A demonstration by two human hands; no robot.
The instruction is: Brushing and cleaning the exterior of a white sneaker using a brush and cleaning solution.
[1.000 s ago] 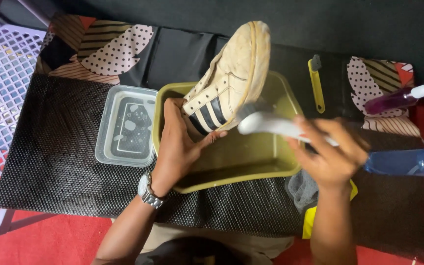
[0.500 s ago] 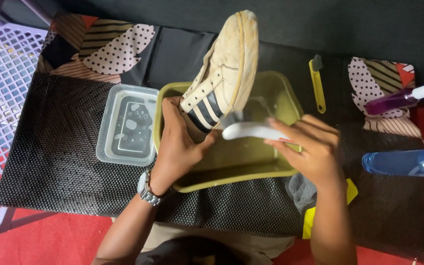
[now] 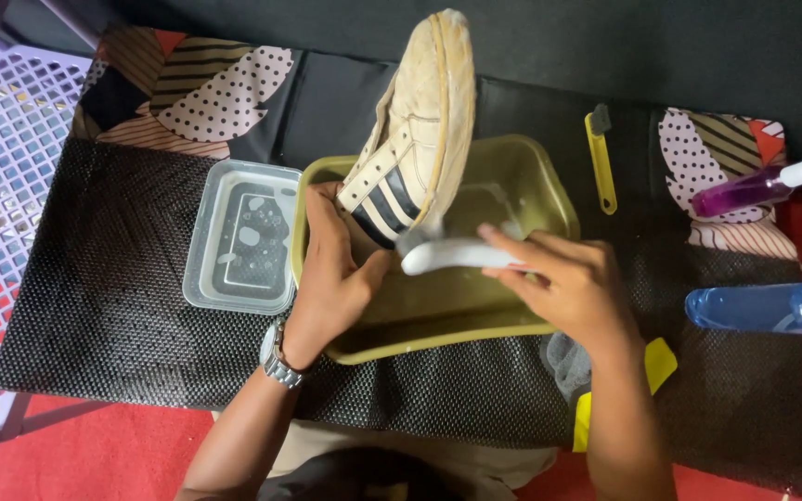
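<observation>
Over the olive-green basin (image 3: 549, 199) at the middle of the black mesh mat (image 3: 104, 297), a cream sneaker (image 3: 420, 121) with dark side stripes is held tilted, its long axis running from the heel, low and near the basin's left wall, up to the toe, far and slightly right. The heel end is gripped by the left hand (image 3: 331, 278), whose fingers are curled around it from the left. The sneaker's striped side is met by a white brush (image 3: 452, 253), which lies crosswise, pointing left, its head touching the shoe just right of the left hand. The brush handle is wrapped by the closed fingers of the right hand (image 3: 573, 288). The shoe thus lies up and left of the right hand's fingers.
</observation>
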